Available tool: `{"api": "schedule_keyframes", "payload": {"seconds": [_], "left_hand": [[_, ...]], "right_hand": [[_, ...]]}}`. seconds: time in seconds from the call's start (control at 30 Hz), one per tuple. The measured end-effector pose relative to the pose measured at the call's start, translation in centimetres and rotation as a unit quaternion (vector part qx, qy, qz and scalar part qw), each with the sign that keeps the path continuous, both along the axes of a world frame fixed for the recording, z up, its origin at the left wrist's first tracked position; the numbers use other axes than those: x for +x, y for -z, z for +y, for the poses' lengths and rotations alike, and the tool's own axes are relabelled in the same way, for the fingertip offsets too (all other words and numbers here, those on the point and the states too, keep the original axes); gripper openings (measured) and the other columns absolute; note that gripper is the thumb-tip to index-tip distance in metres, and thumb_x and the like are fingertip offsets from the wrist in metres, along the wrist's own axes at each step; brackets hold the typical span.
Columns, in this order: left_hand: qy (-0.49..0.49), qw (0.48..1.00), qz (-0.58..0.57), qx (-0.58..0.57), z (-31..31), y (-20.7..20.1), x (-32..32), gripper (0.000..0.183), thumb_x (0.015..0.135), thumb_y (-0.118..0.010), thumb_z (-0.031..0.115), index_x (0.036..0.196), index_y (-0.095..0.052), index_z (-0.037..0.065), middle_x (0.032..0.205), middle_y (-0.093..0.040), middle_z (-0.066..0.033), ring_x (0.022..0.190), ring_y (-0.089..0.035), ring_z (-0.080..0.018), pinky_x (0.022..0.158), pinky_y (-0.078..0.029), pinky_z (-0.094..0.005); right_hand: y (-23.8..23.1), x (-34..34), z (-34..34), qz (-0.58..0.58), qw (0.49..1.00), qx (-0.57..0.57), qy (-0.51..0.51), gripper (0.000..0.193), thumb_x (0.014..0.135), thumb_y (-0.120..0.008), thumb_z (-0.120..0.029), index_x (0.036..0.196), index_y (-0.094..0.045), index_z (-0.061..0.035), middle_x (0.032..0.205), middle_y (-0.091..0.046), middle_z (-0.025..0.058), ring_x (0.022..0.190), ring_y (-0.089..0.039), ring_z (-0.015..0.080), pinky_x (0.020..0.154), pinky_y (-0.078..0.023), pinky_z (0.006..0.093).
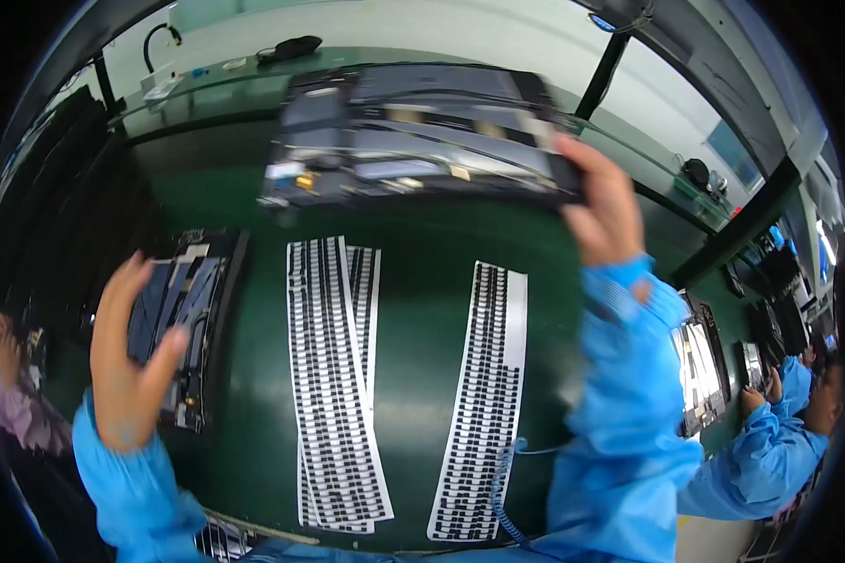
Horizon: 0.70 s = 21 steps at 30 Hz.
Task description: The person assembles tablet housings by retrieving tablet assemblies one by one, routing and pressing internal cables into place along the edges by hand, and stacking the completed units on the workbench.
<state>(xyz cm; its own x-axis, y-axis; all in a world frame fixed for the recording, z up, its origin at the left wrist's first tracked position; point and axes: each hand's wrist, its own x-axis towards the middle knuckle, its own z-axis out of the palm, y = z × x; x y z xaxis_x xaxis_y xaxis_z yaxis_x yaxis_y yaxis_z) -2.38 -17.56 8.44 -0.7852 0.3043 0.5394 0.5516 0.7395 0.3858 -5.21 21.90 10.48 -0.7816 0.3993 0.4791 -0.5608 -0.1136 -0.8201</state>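
Observation:
My right hand point(610, 202) grips the right end of an opened tablet-like device point(422, 127), a black frame with grey panels, ribbon cables and small metallic parts inside. It hangs above the far part of the green table, blurred by motion. My left hand point(127, 375) has its fingers apart, thumb pointing right, over a similar opened device point(211, 291) lying on the table at the left. The hand covers part of that device; whether it touches it, I cannot tell. Between my arms lie two overlapping white sheets point(333, 394) with rows of small black stickers, and another such sheet point(479, 403), partly bare at its upper right.
Tall stacks of black panels point(75, 197) stand at the far left. A blue coiled cord point(499, 493) crosses the right sheet's lower end. More opened devices point(702, 366) lie beyond my right arm. Co-workers' sleeves show at the right point(751, 469) and left point(23, 408).

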Motion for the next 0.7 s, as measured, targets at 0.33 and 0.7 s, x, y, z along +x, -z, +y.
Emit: {"api": "schedule_keyframes", "payload": {"seconds": [0.33, 0.7], "left_hand": [[-0.199, 0.971, -0.060, -0.119, -5.5, 11.0, 2.1, 0.064, 0.082, -0.055, 0.025, 0.137, -0.027, 0.009, 0.144, -0.016, -0.0192, 0.135, -0.009, -0.0338, 0.104, -0.001, -0.0516], [0.480, 0.853, -0.085, -0.189, 16.0, 7.0, 3.6, 0.054, 0.075, -0.064, 0.029, 0.120, -0.047, 0.006, 0.133, -0.033, -0.0225, 0.125, -0.028, -0.0404, 0.100, -0.026, -0.0509]], "right_hand": [[3.8, 23.8, 9.8, -0.193, 0.960, -0.102, 0.173, 0.027, 0.080, -0.060, -0.009, 0.105, -0.052, -0.0003, 0.095, -0.059, 0.0063, 0.082, -0.059, 0.0153, 0.075, -0.049, 0.0271], [8.9, 27.0, 12.1, -0.202, 0.966, -0.125, 0.104, 0.025, 0.082, -0.055, -0.007, 0.106, -0.051, 0.0014, 0.095, -0.060, 0.0087, 0.083, -0.059, 0.0163, 0.076, -0.049, 0.0267]]}}
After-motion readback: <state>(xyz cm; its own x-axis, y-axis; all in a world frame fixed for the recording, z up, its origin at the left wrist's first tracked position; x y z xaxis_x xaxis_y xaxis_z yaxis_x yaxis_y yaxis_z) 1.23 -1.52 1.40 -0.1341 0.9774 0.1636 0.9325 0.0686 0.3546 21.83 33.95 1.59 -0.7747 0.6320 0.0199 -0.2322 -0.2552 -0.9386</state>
